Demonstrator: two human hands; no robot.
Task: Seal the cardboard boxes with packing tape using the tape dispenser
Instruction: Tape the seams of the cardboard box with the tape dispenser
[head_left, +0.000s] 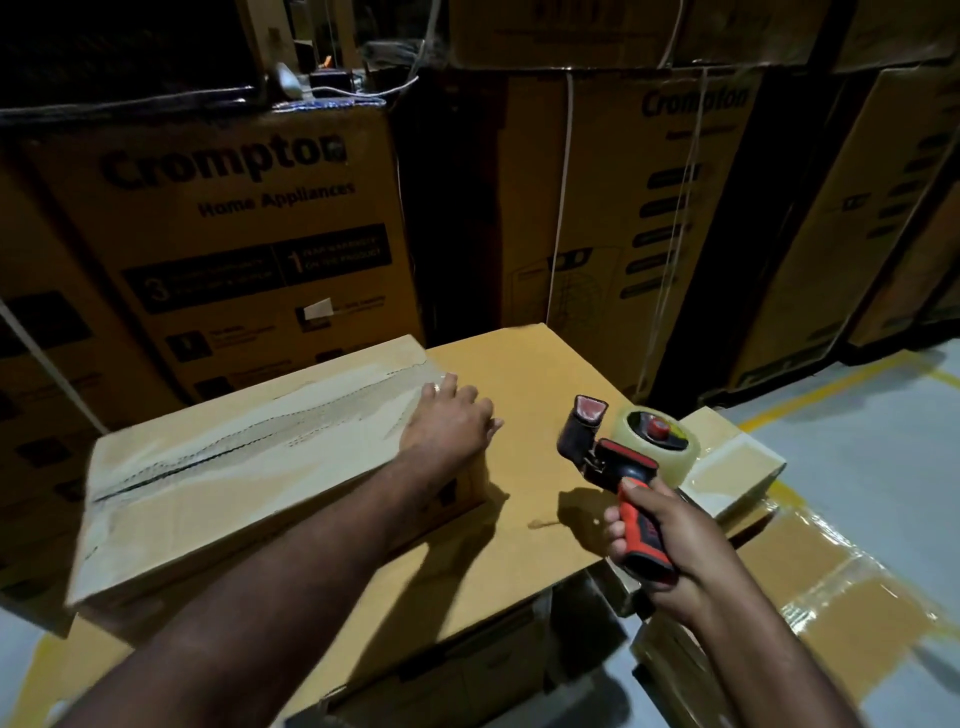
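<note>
Tiny print on Crompton carton (249, 249), 10 o'clock: way too blurry to read. left hand (447, 418) fingertips smeared. tape dispenser (618, 462) handle end buried in right hand (670, 540). taped box (852, 587), 4 o'clock, partly behind forearm. top cartons (571, 31), 12 o'clock, chopped by edge.

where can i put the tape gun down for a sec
Free: the big cardboard top between the long box and the tape dispenser, back to its far edge. The left hand rests on the long box's right end. Crowded: taped boxes on the right, stacked cartons behind.

Two hands (447, 423) (675, 543), one tape dispenser (615, 467), one tape roll (688, 457), many cartons (234, 218).
</note>
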